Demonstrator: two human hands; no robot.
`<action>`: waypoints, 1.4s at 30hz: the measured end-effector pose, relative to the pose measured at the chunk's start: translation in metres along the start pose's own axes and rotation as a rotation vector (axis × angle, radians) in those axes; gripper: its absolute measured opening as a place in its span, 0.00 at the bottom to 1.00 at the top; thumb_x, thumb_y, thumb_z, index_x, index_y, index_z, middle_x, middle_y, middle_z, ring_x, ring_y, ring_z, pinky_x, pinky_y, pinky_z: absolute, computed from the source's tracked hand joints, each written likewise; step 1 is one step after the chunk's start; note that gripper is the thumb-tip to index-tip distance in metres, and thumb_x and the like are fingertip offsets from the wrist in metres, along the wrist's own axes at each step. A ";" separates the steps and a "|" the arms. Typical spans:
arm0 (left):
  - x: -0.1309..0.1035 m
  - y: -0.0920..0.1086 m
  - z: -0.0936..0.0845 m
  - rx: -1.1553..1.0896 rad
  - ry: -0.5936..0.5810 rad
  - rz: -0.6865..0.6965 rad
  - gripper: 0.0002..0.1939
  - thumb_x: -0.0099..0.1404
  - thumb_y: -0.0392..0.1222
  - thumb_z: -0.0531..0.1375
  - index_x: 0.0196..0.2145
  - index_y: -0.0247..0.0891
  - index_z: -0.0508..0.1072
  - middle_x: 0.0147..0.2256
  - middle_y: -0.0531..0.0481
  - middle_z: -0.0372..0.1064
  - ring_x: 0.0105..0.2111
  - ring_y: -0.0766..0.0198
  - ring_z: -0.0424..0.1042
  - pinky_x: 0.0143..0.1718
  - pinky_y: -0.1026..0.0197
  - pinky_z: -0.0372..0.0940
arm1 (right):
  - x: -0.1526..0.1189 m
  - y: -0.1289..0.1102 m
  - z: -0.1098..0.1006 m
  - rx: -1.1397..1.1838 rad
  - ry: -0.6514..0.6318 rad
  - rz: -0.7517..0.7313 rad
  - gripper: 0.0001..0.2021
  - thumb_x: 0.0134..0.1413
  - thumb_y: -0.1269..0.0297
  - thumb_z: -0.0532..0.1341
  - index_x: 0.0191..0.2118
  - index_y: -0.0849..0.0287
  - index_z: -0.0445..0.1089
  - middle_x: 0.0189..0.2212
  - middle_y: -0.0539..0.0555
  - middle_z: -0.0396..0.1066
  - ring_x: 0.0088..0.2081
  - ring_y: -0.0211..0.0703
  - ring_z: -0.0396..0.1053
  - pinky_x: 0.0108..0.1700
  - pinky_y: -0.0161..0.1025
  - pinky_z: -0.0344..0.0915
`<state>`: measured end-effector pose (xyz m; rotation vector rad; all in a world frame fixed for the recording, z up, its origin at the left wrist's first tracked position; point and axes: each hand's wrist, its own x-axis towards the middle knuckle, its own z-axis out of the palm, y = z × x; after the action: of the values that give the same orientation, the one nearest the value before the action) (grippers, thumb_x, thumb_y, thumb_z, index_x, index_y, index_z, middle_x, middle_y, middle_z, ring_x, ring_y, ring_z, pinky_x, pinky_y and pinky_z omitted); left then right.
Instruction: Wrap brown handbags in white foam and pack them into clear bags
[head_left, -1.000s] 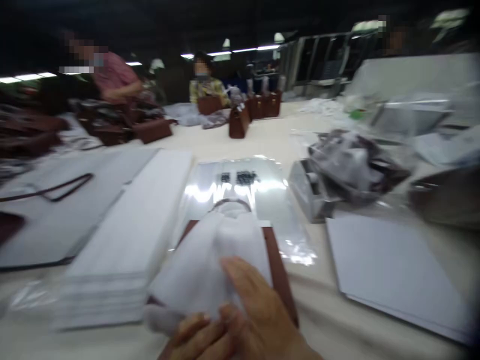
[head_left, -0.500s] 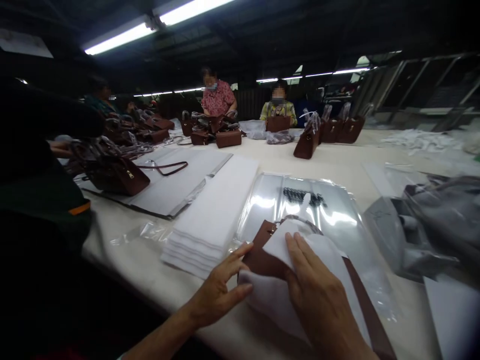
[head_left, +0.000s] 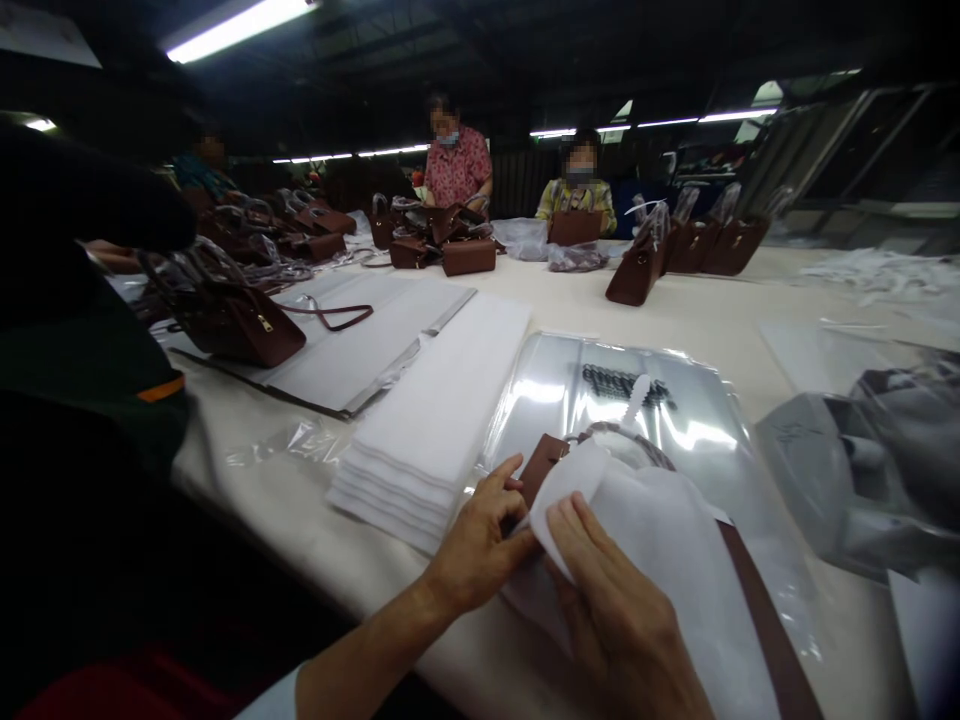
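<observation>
A brown handbag (head_left: 541, 468) lies tilted on the table before me, mostly covered by a white foam-like sheet (head_left: 660, 540). Its wrapped handles (head_left: 634, 440) stick out at the far end. At the bag's left edge, my left hand (head_left: 484, 535) has curled fingers and the thumb against the sheet's fold, closed around that corner. My right hand (head_left: 619, 610) presses the sheet's near-left part, its fingers together and the thumb tucked below. Part of the bag is hidden beneath the sheet and my hands.
Left of the bag lies a stack of white sheets (head_left: 442, 400). Clear plastic bags (head_left: 525, 385) lie under and beyond it. A grey plastic-wrapped bundle (head_left: 817, 480) is at right. Another brown handbag (head_left: 247, 320) stands left. Several co-workers and more handbags (head_left: 637, 265) are across the table.
My left hand has moved up and in, its fingers curling closer around the bag's corner. The sheet's flap is now folded over more of the brown side. The view has shifted slightly.
</observation>
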<state>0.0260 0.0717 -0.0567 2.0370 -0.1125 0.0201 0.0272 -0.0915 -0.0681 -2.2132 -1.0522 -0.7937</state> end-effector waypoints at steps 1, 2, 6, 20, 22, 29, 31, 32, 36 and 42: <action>0.001 -0.001 0.001 0.006 -0.010 0.001 0.08 0.58 0.42 0.59 0.27 0.35 0.69 0.60 0.48 0.44 0.57 0.61 0.51 0.57 0.61 0.49 | -0.003 0.000 0.002 0.000 -0.039 -0.034 0.21 0.54 0.79 0.50 0.55 0.72 0.58 0.54 0.61 0.58 0.57 0.53 0.53 0.53 0.45 0.61; 0.001 -0.002 0.003 0.005 -0.012 -0.002 0.07 0.58 0.42 0.59 0.26 0.35 0.69 0.60 0.49 0.44 0.57 0.62 0.51 0.57 0.62 0.50 | -0.006 0.001 0.004 -0.005 -0.072 -0.069 0.21 0.54 0.79 0.49 0.54 0.72 0.58 0.54 0.61 0.57 0.57 0.55 0.52 0.52 0.47 0.61; 0.000 -0.008 0.011 -0.076 0.033 -0.069 0.08 0.57 0.40 0.59 0.24 0.35 0.65 0.61 0.53 0.42 0.57 0.63 0.52 0.56 0.63 0.51 | -0.016 0.007 0.004 -0.082 -0.124 -0.190 0.21 0.54 0.79 0.48 0.54 0.74 0.58 0.53 0.64 0.57 0.56 0.59 0.52 0.49 0.49 0.64; 0.002 -0.017 0.021 -0.218 0.258 -0.093 0.12 0.65 0.39 0.50 0.47 0.43 0.64 0.57 0.50 0.51 0.56 0.62 0.54 0.56 0.56 0.53 | -0.005 -0.001 -0.001 -0.294 -0.187 -0.363 0.19 0.57 0.78 0.43 0.44 0.71 0.68 0.44 0.64 0.67 0.48 0.57 0.64 0.41 0.45 0.69; -0.003 -0.020 0.014 -0.081 0.302 0.169 0.13 0.65 0.38 0.51 0.48 0.45 0.63 0.55 0.50 0.54 0.54 0.63 0.56 0.54 0.58 0.55 | -0.010 -0.004 0.004 -0.304 -0.121 -0.367 0.19 0.57 0.78 0.43 0.42 0.69 0.69 0.42 0.63 0.68 0.46 0.56 0.66 0.40 0.45 0.69; -0.012 -0.041 -0.013 0.052 -0.141 0.628 0.17 0.62 0.36 0.56 0.50 0.41 0.63 0.49 0.47 0.63 0.55 0.61 0.56 0.56 0.57 0.54 | -0.015 -0.013 0.018 -0.264 0.077 -0.277 0.18 0.57 0.78 0.43 0.36 0.68 0.71 0.39 0.60 0.71 0.44 0.55 0.67 0.37 0.45 0.70; -0.010 -0.045 -0.011 0.028 -0.138 0.635 0.16 0.63 0.36 0.55 0.49 0.41 0.63 0.50 0.48 0.62 0.55 0.61 0.55 0.57 0.58 0.53 | -0.006 -0.009 0.006 -0.226 0.046 -0.277 0.17 0.61 0.72 0.44 0.38 0.68 0.70 0.39 0.60 0.70 0.45 0.54 0.67 0.38 0.44 0.70; -0.009 -0.047 -0.009 0.022 -0.133 0.629 0.16 0.63 0.36 0.55 0.49 0.42 0.64 0.50 0.48 0.62 0.55 0.62 0.55 0.57 0.59 0.53 | -0.001 -0.004 -0.005 -0.161 -0.021 -0.290 0.17 0.62 0.68 0.44 0.40 0.68 0.69 0.40 0.60 0.70 0.46 0.51 0.66 0.40 0.42 0.70; -0.011 -0.047 -0.006 -0.012 -0.073 0.509 0.11 0.62 0.38 0.55 0.44 0.42 0.67 0.49 0.49 0.63 0.53 0.62 0.58 0.56 0.59 0.53 | 0.024 0.045 -0.057 0.082 -0.357 -0.202 0.14 0.61 0.65 0.51 0.48 0.64 0.63 0.47 0.57 0.66 0.53 0.41 0.59 0.57 0.43 0.55; -0.012 -0.038 0.005 -0.107 -0.003 0.393 0.09 0.61 0.44 0.56 0.40 0.49 0.70 0.46 0.51 0.66 0.49 0.59 0.62 0.53 0.56 0.58 | 0.047 0.111 -0.068 0.102 -0.641 -0.044 0.15 0.57 0.67 0.56 0.51 0.58 0.62 0.50 0.54 0.60 0.50 0.36 0.59 0.54 0.34 0.57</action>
<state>0.0171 0.0852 -0.0934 1.8800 -0.5033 0.2510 0.1231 -0.1757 -0.0151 -2.4146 -1.3942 -0.0196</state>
